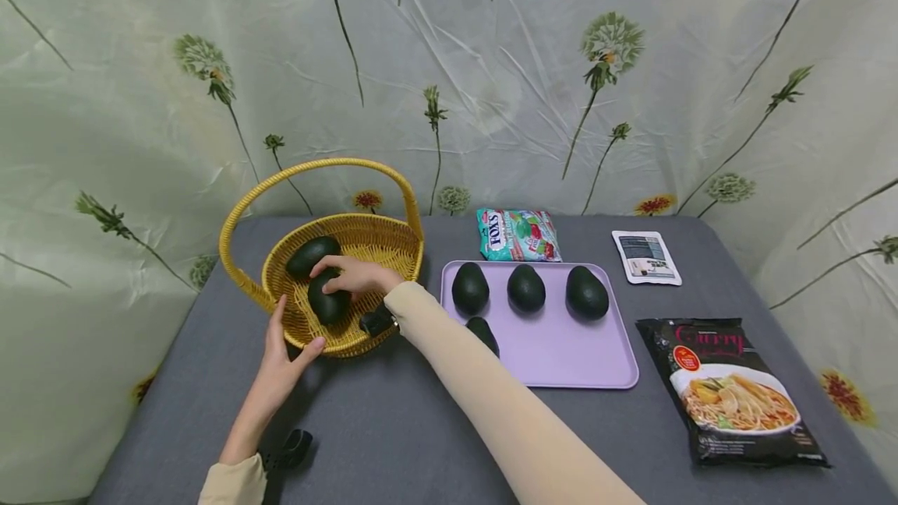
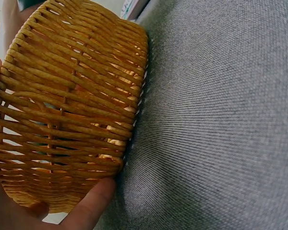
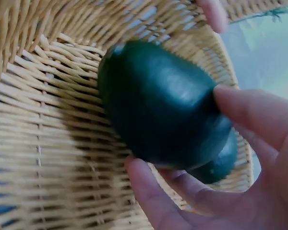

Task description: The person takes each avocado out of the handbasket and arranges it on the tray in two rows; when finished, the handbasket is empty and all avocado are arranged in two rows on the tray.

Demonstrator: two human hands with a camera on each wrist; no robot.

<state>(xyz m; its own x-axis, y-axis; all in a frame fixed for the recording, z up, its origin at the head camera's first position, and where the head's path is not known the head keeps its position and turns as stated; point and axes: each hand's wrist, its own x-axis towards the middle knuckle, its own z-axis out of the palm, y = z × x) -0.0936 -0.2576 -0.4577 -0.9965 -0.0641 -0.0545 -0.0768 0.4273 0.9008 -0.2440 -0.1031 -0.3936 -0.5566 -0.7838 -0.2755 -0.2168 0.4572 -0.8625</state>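
Closest to my head view is the long beige sleeve, reaching across the grey table to the basket. At its end my right hand curls thumb and fingers around a dark avocado, low inside the basket; I think it rests on the weave, though I can't be sure. A second avocado lies just behind it. My left hand presses flat, fingers straight, against the basket's near wall, likely to steady it. To the right, four more avocados sit on a lilac tray, one half hidden by my sleeve. Candy bag, white packet and noodle pack lie well clear.
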